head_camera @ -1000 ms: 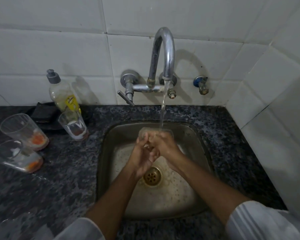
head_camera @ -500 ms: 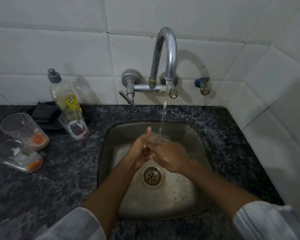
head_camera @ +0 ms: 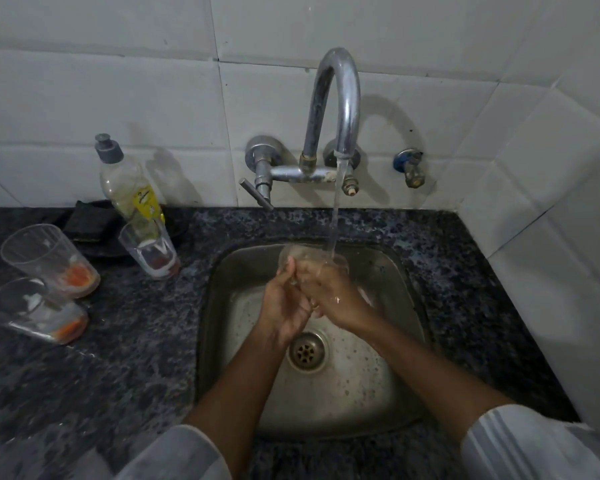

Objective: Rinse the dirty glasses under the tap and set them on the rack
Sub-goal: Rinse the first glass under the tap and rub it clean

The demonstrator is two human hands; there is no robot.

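Head view: since half a second ago the glass (head_camera: 312, 259) has tipped back up so the tap (head_camera: 336, 109) stream runs into its rim, left hand (head_camera: 284, 306) and right hand (head_camera: 329, 296) both gripping it over the sink (head_camera: 222, 306); rinsing continues, 3 dirty glasses (head_camera: 49, 261) wait on the counter.

text: none legible | soap bottle (head_camera: 127, 181) | yellow label, print too blurred

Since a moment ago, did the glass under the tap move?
Yes. The glass went up and back, away from the drain, so the water lands on its right rim.
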